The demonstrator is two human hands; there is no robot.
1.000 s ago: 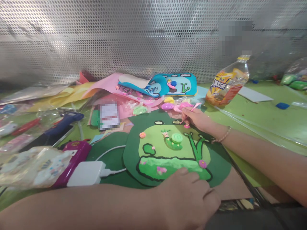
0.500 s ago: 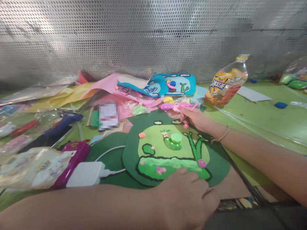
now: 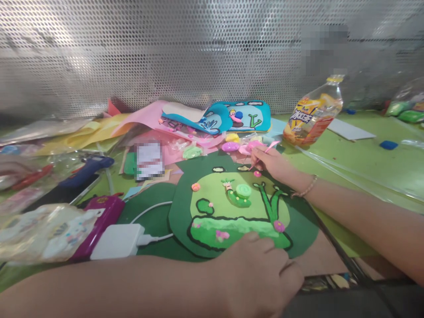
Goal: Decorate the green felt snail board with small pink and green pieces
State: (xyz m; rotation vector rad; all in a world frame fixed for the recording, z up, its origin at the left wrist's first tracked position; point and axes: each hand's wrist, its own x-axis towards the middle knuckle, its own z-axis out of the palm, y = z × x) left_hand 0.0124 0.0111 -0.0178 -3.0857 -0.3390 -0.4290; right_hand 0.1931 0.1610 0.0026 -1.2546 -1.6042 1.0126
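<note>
My right hand [image 3: 270,162] pinches a thin pink clay modelling tool [image 3: 272,145]. The tool's lower tip is close to a small pink clay flower [image 3: 257,174] at the top edge of the craft picture. This picture [image 3: 181,207] is dark green, with a light green middle, a green clay snail [image 3: 243,192], a forked plant [image 3: 272,205] and a grassy strip outlined in black. Curled over its lower edge, my left hand [image 3: 256,274] rests with the knuckles up; its fingertips and anything under them are hidden. Pink clay [image 3: 251,147] in wrapping lies just beyond my right hand.
Behind stand a tilted drink bottle [image 3: 313,115] and a blue craft picture [image 3: 265,115]. On the left are a white charger [image 3: 117,240] with its cable, a purple case [image 3: 99,216] and a blue-handled tool [image 3: 88,170]. A perforated metal wall [image 3: 198,53] closes the back.
The pink tool and my right fingers have shifted very slightly rightward. My left hand stays put. A blurred shape, possibly another person's hand, has appeared at the far left edge.
</note>
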